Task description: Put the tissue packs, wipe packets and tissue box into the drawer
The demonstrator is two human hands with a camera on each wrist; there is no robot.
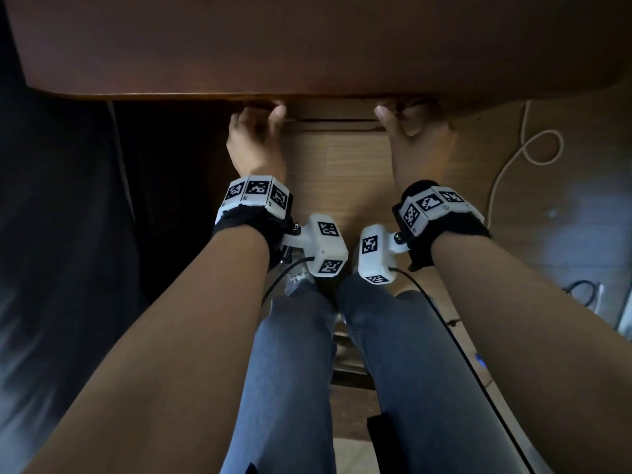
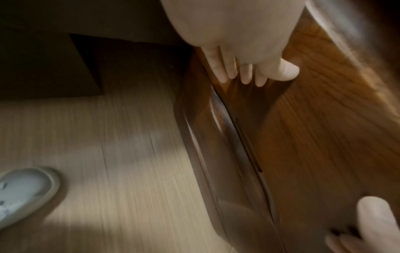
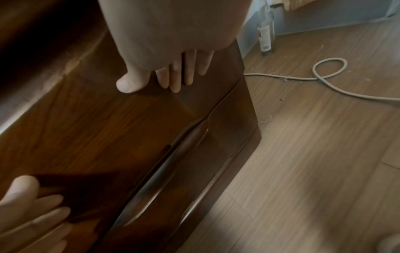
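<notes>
Left hand (image 1: 254, 140) and right hand (image 1: 415, 138) reach under far brown wooden tabletop (image 1: 307, 46), fingertips hidden. Left wrist view: straight fingers (image 2: 225, 68) pressed flat on dark wooden drawer front (image 2: 216, 137). Right wrist view: same flat contact; white cable (image 3: 324, 75) right, on floor. Tissue items unseen.

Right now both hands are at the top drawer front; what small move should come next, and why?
Probably push the drawer front in with both hands. The left hand and right hand rest flat-fingered on it; no tissue packs are in view, so whether the drawer is loaded cannot be told.
</notes>
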